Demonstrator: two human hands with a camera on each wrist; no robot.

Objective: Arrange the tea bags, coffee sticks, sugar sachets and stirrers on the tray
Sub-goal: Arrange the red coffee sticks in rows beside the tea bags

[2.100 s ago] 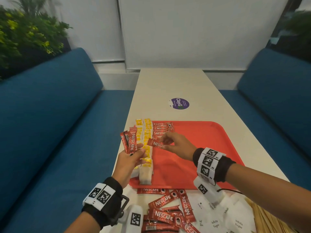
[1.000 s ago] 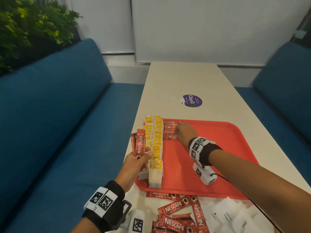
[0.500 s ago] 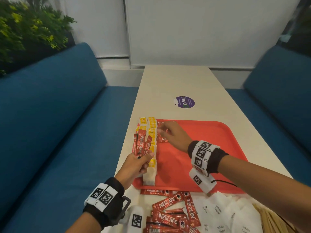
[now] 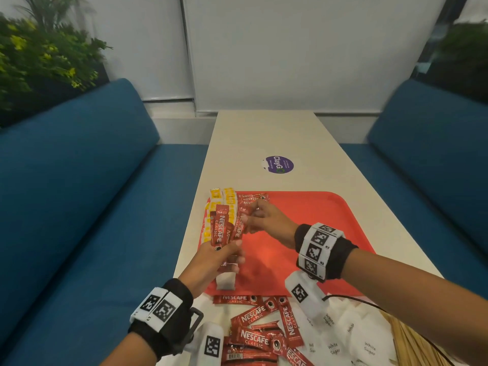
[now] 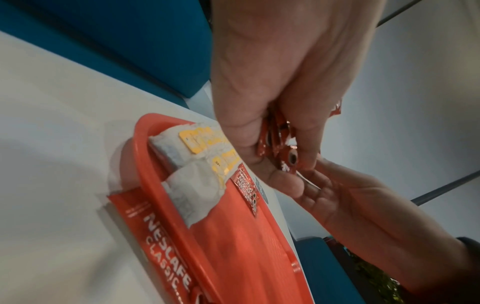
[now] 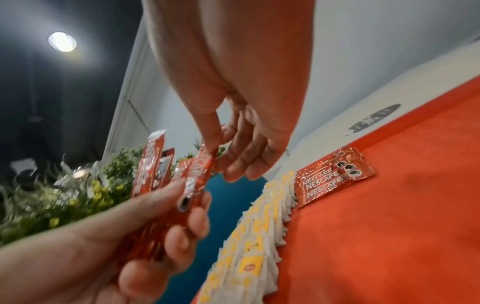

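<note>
A fan of coffee sticks [image 4: 221,228] is gripped upright in the left hand [image 4: 216,260], above the tray's [image 4: 303,220] left edge. One stick's top is pinched by the right hand [image 4: 264,220], fingers [image 6: 210,142] narrowed on it. The sticks are judged light, thin and crinkly, with slick foil likely to slip; the flat crimped end is best taken. Three sticks [image 6: 332,174] lie flat beside soft paper tea bags [image 6: 262,222]. More sticks [image 4: 261,328], sugar sachets [image 4: 351,336] and wooden stirrers [image 4: 412,342] wait on the pale desk [image 4: 264,133].
</note>
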